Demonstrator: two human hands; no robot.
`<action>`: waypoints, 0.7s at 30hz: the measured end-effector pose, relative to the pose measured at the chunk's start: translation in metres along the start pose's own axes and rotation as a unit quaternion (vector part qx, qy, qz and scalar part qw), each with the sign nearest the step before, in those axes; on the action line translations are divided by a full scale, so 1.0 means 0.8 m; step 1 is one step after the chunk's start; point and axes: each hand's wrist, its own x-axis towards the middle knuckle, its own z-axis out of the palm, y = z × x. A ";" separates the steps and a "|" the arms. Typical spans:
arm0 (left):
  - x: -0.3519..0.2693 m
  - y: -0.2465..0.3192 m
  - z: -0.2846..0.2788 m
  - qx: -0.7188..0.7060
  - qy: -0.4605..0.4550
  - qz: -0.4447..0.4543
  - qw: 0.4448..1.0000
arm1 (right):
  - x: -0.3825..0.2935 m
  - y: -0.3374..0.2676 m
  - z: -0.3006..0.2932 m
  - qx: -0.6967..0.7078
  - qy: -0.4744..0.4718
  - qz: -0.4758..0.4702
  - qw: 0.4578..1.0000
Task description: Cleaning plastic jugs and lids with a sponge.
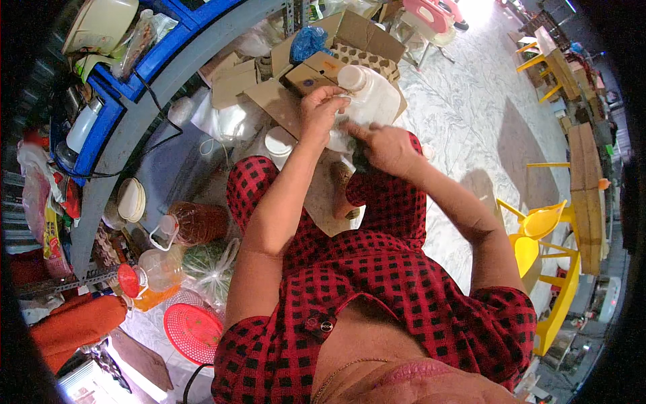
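My left hand (321,113) is raised before me, thumb and fingers pinched together beside a whitish plastic jug (378,103) with a round cap. Whether something thin sits in that pinch is too small to tell. Close by on the right, my right hand (391,151) is blurred, its index finger stretched toward the left hand. Something dark shows beneath the right hand, too unclear to name. A pale, whitish thing (341,140) lies below and between both hands. Left of my left forearm stands a white-lidded tub (279,141).
Behind the jug are an open cardboard box (368,35), egg-tray pulp (356,58) and a blue plastic bag (309,43). At left are a steel-framed table (108,136), a jug of reddish liquid (199,223) and a red plastic basket (192,331). Yellow chairs (542,222) stand right.
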 end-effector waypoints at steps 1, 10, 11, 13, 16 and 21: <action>0.000 0.001 0.001 -0.004 0.011 -0.010 1.000 | 0.006 0.000 -0.014 -0.011 0.018 0.019 1.000; -0.007 0.007 -0.004 0.030 0.013 0.002 0.999 | 0.029 -0.034 0.002 0.086 -0.066 0.007 0.994; -0.005 0.007 -0.006 0.042 0.006 -0.005 0.999 | 0.026 -0.041 0.014 0.141 -0.016 0.011 0.990; -0.004 0.011 -0.013 0.011 0.023 0.005 1.000 | 0.023 -0.047 0.020 0.166 0.002 0.011 0.986; -0.002 0.019 -0.029 -0.010 0.055 -0.016 0.998 | 0.000 -0.040 0.015 0.176 0.013 -0.011 0.984; 0.000 0.017 -0.028 -0.005 0.053 0.004 0.999 | 0.005 0.036 -0.009 0.268 0.131 -0.018 0.954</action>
